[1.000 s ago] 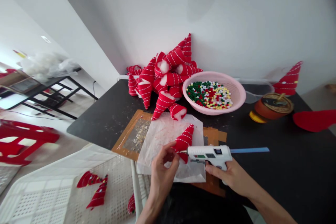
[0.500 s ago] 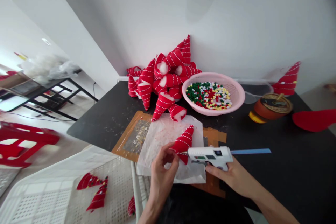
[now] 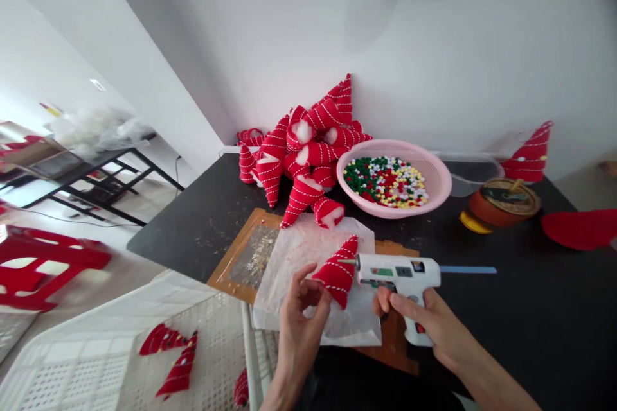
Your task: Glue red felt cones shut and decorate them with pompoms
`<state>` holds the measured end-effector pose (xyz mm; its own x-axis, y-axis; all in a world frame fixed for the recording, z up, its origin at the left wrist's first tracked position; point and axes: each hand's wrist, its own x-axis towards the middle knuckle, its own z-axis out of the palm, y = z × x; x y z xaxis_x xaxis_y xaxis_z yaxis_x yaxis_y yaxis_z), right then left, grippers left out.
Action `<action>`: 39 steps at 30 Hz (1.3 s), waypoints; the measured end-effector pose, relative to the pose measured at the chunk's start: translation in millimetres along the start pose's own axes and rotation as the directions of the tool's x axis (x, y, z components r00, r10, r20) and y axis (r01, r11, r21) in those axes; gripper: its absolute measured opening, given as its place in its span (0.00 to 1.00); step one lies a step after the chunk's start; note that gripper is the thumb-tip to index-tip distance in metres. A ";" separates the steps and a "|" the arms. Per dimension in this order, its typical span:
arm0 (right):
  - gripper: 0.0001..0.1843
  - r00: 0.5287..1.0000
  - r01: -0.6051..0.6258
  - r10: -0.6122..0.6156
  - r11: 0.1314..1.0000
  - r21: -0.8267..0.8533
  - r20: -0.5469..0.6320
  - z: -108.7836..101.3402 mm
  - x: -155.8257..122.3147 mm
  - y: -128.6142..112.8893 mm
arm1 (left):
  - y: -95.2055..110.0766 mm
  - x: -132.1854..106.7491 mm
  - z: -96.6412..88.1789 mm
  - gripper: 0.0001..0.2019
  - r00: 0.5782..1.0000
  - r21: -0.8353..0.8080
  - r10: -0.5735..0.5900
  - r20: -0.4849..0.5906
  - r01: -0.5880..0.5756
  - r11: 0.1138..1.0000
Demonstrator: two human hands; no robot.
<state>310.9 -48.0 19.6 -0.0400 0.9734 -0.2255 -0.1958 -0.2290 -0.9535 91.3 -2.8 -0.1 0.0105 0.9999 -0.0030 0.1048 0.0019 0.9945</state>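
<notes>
My left hand [image 3: 299, 318] pinches the wide end of a red fabric cone with white stripes [image 3: 339, 268], holding it over a sheet of clear plastic [image 3: 299, 250]. My right hand [image 3: 429, 321] grips a white hot glue gun [image 3: 400, 276] by its handle. The gun's nozzle touches the cone's side near the tip. A blue glue stick [image 3: 467, 269] pokes out of the gun's back. Both hands hover above the near edge of a black table [image 3: 530, 314].
A pile of similar red striped cones [image 3: 303, 151] lies against the wall. A pink basket [image 3: 436, 196] holds small coloured pompoms [image 3: 385, 178]. A brown tin [image 3: 504, 205], one upright cone [image 3: 530, 154] and red felt [image 3: 581, 228] sit to the right. A white crate [image 3: 96, 353] at lower left holds finished cones.
The glue gun has shifted right and up, its nozzle moving from the cone's lower side to near its tip. My left hand has turned the cone slightly. The view has dipped a little.
</notes>
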 end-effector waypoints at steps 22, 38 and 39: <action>0.23 0.984 -0.142 0.170 0.921 0.362 -0.045 43.8 29.6 5.9 | -6.6 -2.2 0.4 0.19 0.999 -0.043 0.024 0.033 -0.022 0.999; 0.19 0.981 -0.006 -0.070 0.922 -0.387 -0.181 -3.7 -9.3 7.9 | -15.3 -4.0 -1.1 0.17 0.999 0.000 -0.001 0.052 0.001 1.000; 0.19 0.982 0.003 -0.081 0.911 -0.413 -0.171 -2.3 -9.0 7.1 | -15.0 -4.0 -0.9 0.17 0.999 0.002 0.003 0.054 -0.003 1.000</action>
<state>312.1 -58.4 14.5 0.1442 0.9733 -0.1784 0.2260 -0.2079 -0.9517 88.8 -6.9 -14.9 0.0643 0.9979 -0.0053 0.1063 -0.0016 0.9943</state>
